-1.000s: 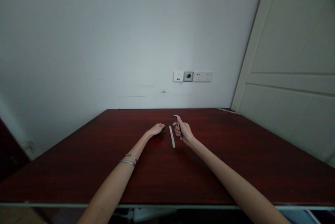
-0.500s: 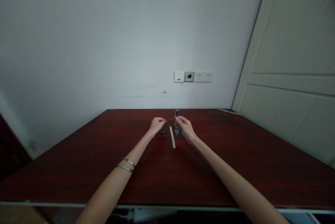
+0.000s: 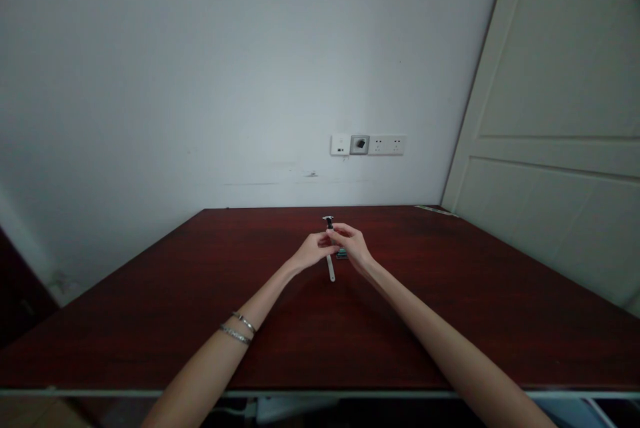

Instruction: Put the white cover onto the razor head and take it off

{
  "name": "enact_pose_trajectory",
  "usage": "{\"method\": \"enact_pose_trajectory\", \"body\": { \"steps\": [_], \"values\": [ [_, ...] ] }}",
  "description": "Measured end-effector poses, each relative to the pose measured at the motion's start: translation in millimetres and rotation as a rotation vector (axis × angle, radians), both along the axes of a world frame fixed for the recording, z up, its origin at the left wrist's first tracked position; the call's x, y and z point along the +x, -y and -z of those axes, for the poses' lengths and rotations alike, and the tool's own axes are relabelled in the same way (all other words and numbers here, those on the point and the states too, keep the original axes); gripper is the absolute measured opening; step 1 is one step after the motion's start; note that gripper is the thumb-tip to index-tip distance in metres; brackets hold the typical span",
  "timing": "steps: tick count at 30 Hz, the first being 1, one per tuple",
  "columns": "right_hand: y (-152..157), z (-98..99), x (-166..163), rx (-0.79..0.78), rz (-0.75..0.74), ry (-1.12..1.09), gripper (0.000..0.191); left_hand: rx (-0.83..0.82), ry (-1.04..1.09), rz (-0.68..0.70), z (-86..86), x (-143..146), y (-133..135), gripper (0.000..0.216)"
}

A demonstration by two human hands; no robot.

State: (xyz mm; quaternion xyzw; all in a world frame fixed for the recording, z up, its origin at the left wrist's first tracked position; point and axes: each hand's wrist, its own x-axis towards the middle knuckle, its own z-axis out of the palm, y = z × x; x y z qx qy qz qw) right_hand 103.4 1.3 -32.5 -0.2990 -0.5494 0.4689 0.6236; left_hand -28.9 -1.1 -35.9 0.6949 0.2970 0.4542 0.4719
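My right hand (image 3: 353, 245) is closed around what looks like a razor (image 3: 329, 223), held upright with its silver T-shaped head on top and a dark neck below. My left hand (image 3: 313, 251) meets it from the left, thumb and fingers pinched at the handle just under the right fingertips. Fingers cover most of the handle. A thin pale strip with a hole at its near end (image 3: 331, 269) lies on the table under the hands, its far part hidden. Behind the right fingers a small grey-green flat thing (image 3: 341, 254) shows in part.
The dark red wooden table (image 3: 250, 308) runs back to a pale wall with sockets (image 3: 387, 145). A panelled door-like board (image 3: 545, 148) stands along the right side. A thin strip (image 3: 435, 211) lies at the table's far right corner.
My left hand has moved right to join the right hand at the razor. The razor has shifted slightly left, its head turned. The small green piece by the left hand is out of sight.
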Motion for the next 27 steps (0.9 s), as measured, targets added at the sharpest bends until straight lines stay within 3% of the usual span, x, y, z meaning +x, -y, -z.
{"method": "enact_pose_trajectory", "body": {
  "steps": [5,8,11,16,20,27],
  "values": [
    [2.8,-1.7,-0.7,-0.024,-0.006,0.053,0.040,-0.054,-0.036,-0.117,-1.6,4.5,5.4,0.022],
    [-0.7,-9.6,8.4,-0.007,0.124,0.025,0.052,-0.098,-0.046,-0.122,-6.9,-0.9,7.2,0.021],
    [-7.9,-14.3,20.1,0.031,0.294,0.077,0.048,-0.115,-0.058,-0.180,-14.5,-8.9,7.9,0.020],
    [-6.0,-2.5,21.5,0.141,0.305,0.763,0.020,-0.100,-0.096,-0.216,-27.1,-14.9,12.7,0.021],
    [11.4,8.1,5.0,0.212,0.331,1.253,0.019,-0.098,-0.109,-0.202,-33.6,-13.8,16.5,0.019],
    [19.3,12.5,-14.4,0.219,0.364,1.568,0.029,-0.096,-0.070,-0.217,-36.7,-14.9,15.8,0.020]
  ]
}}
